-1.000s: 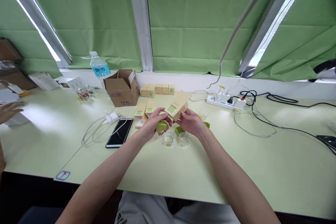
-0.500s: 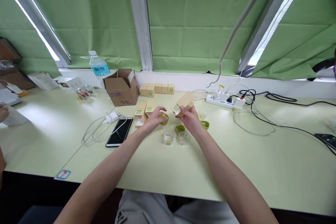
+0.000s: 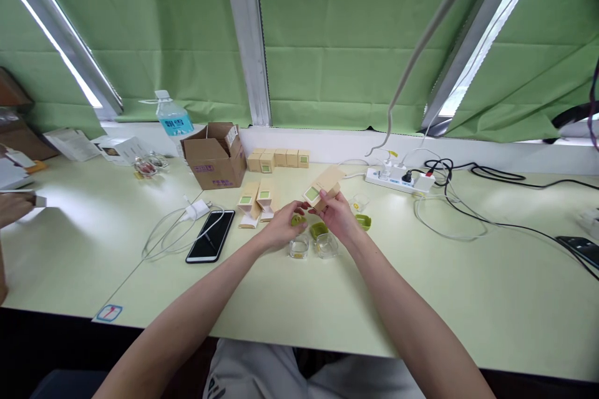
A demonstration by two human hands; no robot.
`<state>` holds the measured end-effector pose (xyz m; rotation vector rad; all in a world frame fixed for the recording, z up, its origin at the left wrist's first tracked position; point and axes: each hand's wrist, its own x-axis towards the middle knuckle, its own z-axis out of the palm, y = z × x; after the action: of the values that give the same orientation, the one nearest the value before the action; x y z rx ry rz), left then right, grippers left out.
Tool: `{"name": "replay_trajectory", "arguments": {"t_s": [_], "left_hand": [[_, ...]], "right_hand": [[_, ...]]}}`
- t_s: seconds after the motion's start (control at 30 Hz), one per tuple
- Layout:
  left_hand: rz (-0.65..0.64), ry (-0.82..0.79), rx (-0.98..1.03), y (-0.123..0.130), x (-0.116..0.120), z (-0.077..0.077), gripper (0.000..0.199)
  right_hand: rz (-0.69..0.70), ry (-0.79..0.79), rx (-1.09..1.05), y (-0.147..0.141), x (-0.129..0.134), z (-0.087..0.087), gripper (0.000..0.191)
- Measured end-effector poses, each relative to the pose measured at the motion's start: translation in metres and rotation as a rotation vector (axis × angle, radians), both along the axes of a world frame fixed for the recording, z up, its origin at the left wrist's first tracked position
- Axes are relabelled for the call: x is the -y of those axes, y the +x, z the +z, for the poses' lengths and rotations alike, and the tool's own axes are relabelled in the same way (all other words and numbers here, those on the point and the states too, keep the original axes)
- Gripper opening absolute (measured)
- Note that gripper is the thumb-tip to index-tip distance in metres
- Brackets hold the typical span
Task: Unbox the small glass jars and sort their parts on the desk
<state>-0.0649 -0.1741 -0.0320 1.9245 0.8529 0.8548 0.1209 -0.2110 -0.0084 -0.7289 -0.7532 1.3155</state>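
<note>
My right hand (image 3: pixel 337 215) grips a small kraft cardboard box (image 3: pixel 322 189) with a green square on it, tilted above the table. Close by on its left, my left hand (image 3: pixel 283 224) is closed on a small green piece (image 3: pixel 298 220), perhaps a lid or tray. Below the hands lie a clear square container (image 3: pixel 299 247) and a second clear container (image 3: pixel 326 245). Just behind them sits a green tray (image 3: pixel 319 230). Another green tray (image 3: pixel 364 222) and a clear piece (image 3: pixel 359 202) lie right of my right hand. Two opened kraft boxes (image 3: pixel 256 199) stand to the left.
A row of small kraft boxes (image 3: pixel 279 160) stands at the back beside a larger open carton (image 3: pixel 215 158) and a water bottle (image 3: pixel 174 115). A phone (image 3: pixel 211 237) with a white cable lies left. A power strip (image 3: pixel 397 179) is at right. Another person's hand (image 3: pixel 16 207) shows far left.
My left hand has moved right with the green piece, closer to the box in my right hand. The co-worker's hand at far left has reached further into view.
</note>
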Motion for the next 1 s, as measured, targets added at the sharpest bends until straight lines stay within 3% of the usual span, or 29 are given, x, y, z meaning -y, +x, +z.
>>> {"name": "replay_trajectory", "arguments": {"t_s": [0.1, 0.37, 0.6, 1.0], "left_hand": [[0.053, 0.001, 0.123, 0.002, 0.003, 0.010, 0.044], [0.099, -0.227, 0.420, 0.011, 0.009, 0.026, 0.037], [0.158, -0.305, 0.482, 0.012, 0.015, 0.035, 0.036], [0.203, -0.372, 0.509, 0.011, 0.012, 0.034, 0.053]], "right_hand": [[0.028, -0.002, 0.017, -0.002, -0.001, -0.001, 0.049], [0.066, 0.031, 0.031, -0.011, 0.001, 0.000, 0.050], [0.080, 0.069, 0.054, -0.016, 0.005, 0.001, 0.058], [0.041, 0.082, 0.072, -0.032, 0.005, -0.003, 0.063]]}}
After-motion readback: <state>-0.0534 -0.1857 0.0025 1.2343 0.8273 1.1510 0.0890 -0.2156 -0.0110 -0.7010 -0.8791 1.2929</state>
